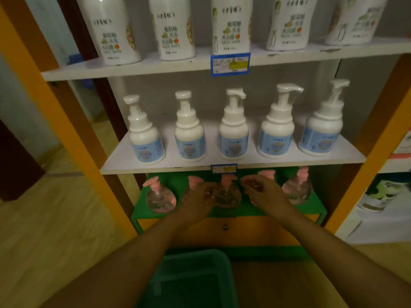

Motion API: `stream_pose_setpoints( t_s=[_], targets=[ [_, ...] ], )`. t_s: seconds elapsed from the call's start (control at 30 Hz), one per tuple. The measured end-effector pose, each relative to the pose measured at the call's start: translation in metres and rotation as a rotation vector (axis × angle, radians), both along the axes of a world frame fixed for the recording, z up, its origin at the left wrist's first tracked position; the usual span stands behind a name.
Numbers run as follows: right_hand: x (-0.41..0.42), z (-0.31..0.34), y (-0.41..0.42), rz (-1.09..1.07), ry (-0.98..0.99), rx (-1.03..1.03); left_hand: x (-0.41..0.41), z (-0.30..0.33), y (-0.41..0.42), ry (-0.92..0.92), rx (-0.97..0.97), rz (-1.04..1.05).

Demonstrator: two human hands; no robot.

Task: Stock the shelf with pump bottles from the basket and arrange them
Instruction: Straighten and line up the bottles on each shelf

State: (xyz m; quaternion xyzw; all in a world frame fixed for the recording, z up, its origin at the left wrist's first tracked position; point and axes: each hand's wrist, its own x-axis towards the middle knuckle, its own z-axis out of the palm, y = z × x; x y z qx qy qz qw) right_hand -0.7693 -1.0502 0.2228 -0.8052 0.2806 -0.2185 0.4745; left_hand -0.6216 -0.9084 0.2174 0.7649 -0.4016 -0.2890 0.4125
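Observation:
Several round clear bottles with pink pumps stand in a row on the green bottom shelf (pixel 229 213). The leftmost bottle (pixel 160 196) and the rightmost bottle (pixel 298 190) stand free. My left hand (pixel 201 196) rests against the left side of the middle bottle (pixel 228 195) and covers the bottle to its left. My right hand (pixel 261 188) hovers with loosely curled fingers just right of the middle bottle's pump, in front of another bottle; whether it touches one I cannot tell. The green basket (pixel 193 278) sits below my arms, and I see no bottle inside it.
The white middle shelf (pixel 124 161) carries several white pump bottles with blue labels (pixel 233 134). Larger white bottles (pixel 231 27) stand on the top shelf. Orange uprights (pixel 73 130) frame the unit. A neighbouring shelf with boxes (pixel 387 196) is at the right.

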Motion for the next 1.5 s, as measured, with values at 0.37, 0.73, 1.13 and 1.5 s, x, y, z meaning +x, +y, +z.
stream_pose_setpoints(
  t_s=[0.37, 0.73, 1.13, 1.5],
  targets=[
    [0.027, -0.06, 0.0, 0.118, 0.013, 0.147, 0.007, -0.052, -0.03, -0.08, 0.008, -0.065],
    [0.021, -0.06, -0.007, 0.111, 0.021, 0.142, 0.013, -0.061, -0.03, 0.037, 0.024, -0.107],
    [0.015, -0.048, -0.008, 0.066, -0.016, 0.053, 0.015, -0.045, -0.022, 0.042, 0.02, -0.133],
    [-0.004, 0.04, -0.011, -0.025, 0.01, -0.052, 0.005, 0.04, 0.0, 0.039, -0.124, -0.059]
  ],
)
